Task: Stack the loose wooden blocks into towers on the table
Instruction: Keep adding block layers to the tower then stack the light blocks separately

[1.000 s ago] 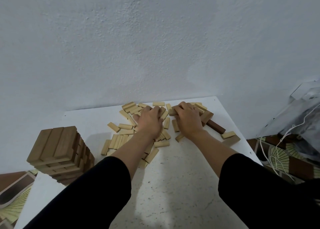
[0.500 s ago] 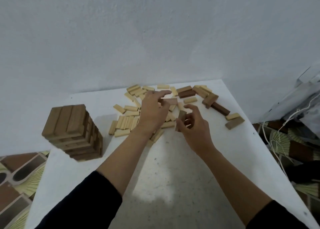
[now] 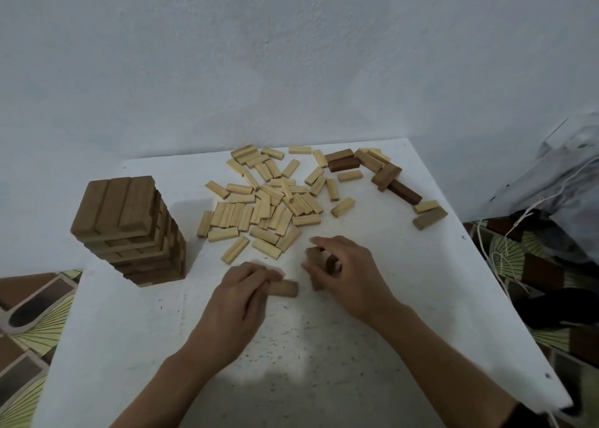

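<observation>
Wood, smooth, rectangular: left hand (image 3: 238,301) pinches flat block (image 3: 284,288), long axis left-right, mid white table (image 3: 324,346); right hand (image 3: 348,275) clasps upright blocks (image 3: 314,259) just beside it. Pale loose pile (image 3: 269,207) behind; squared tower (image 3: 129,226) left.

Wall (image 3: 291,54): pale blue-grey, rough plaster finish, fills the upper half of the view.
Floor (image 3: 35,327): tiled, cream-green fan motif alternating with brown panels. Seen lower left and again at right.
Plastic sheet (image 3: 557,174): clear, crumpled, heaped at the right edge against the wall.
Cord (image 3: 518,221): thin, white, runs down from the plastic and loops over the floor tiles.
Dark mass (image 3: 557,304): black, lies on the floor below the plastic; identity unclear.
</observation>
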A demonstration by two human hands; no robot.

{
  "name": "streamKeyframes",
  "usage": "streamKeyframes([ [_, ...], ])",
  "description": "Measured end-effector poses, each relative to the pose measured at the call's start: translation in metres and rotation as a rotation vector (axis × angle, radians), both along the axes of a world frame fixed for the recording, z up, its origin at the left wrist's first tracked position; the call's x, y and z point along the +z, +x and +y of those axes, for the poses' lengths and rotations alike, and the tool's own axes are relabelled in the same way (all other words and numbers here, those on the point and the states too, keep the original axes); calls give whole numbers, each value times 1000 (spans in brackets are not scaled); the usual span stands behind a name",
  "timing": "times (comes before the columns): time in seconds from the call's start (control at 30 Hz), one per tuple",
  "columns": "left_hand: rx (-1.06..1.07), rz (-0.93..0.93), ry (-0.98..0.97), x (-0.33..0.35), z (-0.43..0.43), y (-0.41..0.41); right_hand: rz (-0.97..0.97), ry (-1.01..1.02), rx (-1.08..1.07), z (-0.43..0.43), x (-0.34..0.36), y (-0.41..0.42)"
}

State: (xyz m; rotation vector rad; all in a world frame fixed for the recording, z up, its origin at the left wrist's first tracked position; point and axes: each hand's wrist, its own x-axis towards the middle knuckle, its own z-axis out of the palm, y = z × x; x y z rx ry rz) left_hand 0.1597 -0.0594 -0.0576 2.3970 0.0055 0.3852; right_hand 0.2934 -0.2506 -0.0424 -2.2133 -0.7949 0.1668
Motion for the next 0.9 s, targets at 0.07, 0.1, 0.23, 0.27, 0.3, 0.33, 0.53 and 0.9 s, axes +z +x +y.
streamKeyframes([
  [0.07, -19, -39, 71, -4, 2, 7, -45, -14, -49, -7, 6, 15],
  [0.1, -27, -52, 95, -7, 2, 10, -112, -25, -100, -12, 9, 26],
  [0.23, -18, -80, 99, -11, -5, 21, -344, -198, -383, -41, 16, 91],
  [0.27, 11, -92, 115, -9, -8, 23, -362, -282, -430, -47, 17, 106],
  [0.3, 43, -100, 134, -7, -12, 24, -364, -357, -460, -53, 17, 119],
  [0.33, 70, -105, 145, -6, -15, 26, -350, -420, -475, -57, 17, 129],
  [0.53, 3, -88, 187, -6, -29, 26, -330, -576, -433, -51, 9, 128],
  [0.9, -10, 35, 91, -4, -5, 25, -299, -178, -142, -18, -7, 23],
])
